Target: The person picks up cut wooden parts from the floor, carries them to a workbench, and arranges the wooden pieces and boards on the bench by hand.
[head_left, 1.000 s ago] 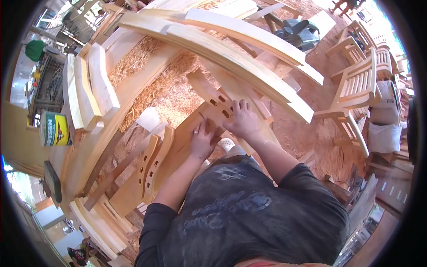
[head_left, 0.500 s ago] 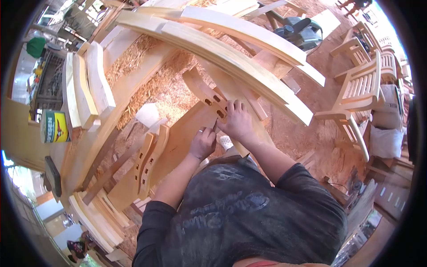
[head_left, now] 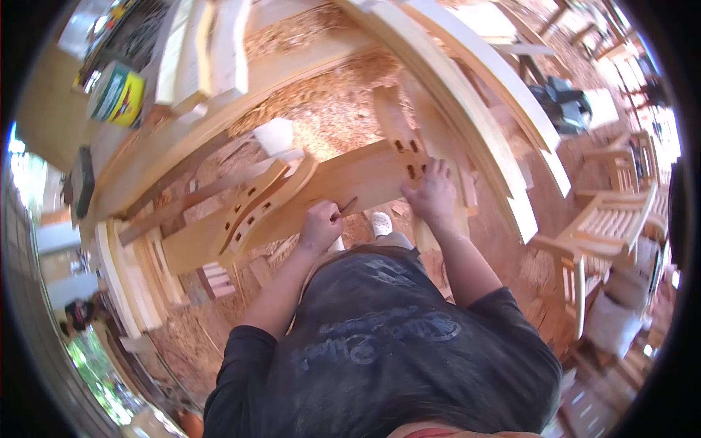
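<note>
Left hand point(head_left: 321, 226): closed round a slim tool point(head_left: 350, 205), at the near edge of the surface point(head_left: 358, 174)
Right hand point(head_left: 434, 196): touching the slotted piece point(head_left: 399, 130); whether it grips, I cannot tell
Slotted piece: across the surface's right end
Curved slats point(head_left: 289, 190): paired, toward its left end

From my distant place I see the left hand point(head_left: 320, 226) closed around a thin pointed tool point(head_left: 350, 205), near a wide board point(head_left: 358, 174). The right hand point(head_left: 436, 196) touches a slotted wood piece point(head_left: 395, 123) (if it grips, I cannot tell). Wood shavings point(head_left: 321, 93) lie behind.
</note>
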{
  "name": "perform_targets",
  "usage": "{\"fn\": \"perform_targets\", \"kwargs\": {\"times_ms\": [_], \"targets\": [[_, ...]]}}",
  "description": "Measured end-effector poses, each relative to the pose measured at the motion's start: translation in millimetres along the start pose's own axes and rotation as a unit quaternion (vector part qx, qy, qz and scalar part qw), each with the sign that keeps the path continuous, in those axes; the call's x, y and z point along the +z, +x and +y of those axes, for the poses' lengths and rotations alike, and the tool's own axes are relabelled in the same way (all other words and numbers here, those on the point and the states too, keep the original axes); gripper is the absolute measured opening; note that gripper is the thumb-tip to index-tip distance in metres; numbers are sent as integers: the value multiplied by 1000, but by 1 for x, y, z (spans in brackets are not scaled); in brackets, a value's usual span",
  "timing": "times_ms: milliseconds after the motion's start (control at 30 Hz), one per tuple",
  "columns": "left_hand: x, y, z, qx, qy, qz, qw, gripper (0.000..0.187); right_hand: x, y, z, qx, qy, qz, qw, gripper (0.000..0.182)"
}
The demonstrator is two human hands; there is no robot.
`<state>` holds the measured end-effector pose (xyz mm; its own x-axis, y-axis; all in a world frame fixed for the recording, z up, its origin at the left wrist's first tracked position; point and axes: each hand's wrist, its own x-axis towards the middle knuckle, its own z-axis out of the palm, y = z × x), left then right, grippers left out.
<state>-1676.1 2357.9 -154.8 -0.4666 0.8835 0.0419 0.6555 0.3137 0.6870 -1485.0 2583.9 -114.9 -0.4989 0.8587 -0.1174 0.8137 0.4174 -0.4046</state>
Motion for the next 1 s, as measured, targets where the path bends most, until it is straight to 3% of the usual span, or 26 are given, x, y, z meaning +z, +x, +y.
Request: {"fn": "perform_targets", "kwargs": {"times_ms": [100,167,300,500,633,767,867,967,1000], "targets": [[-18,-30,-10,-70,-31,7,997,5,-2,5,5,-25,11,-16,999,73],[-21,-54,-22,-87,-71,31,993,5,-14,10,10,-19,136,-67,988,73],[-37,-102,-39,-158,-100,55,981,4,-8,11,18,-137,223,-125,957,66],[-61,-176,-84,-260,-102,65,958,6,-3,-17,-122,-314,156,-169,921,67],[-84,-210,-111,-285,-109,100,947,9,18,-21,-232,-505,81,-182,840,68],[-113,-245,-127,-275,-127,198,932,8,58,-28,-321,-573,0,-196,795,66],[-119,-282,-151,-272,-103,247,924,9,112,-14,-342,-566,-46,-268,778,71],[-123,-321,-157,-348,-161,278,881,8,115,-28,-356,-539,-135,-260,790,85],[-123,-333,-160,-358,-156,289,874,8,117,-29,-356,-532,-160,-261,789,97]]}}
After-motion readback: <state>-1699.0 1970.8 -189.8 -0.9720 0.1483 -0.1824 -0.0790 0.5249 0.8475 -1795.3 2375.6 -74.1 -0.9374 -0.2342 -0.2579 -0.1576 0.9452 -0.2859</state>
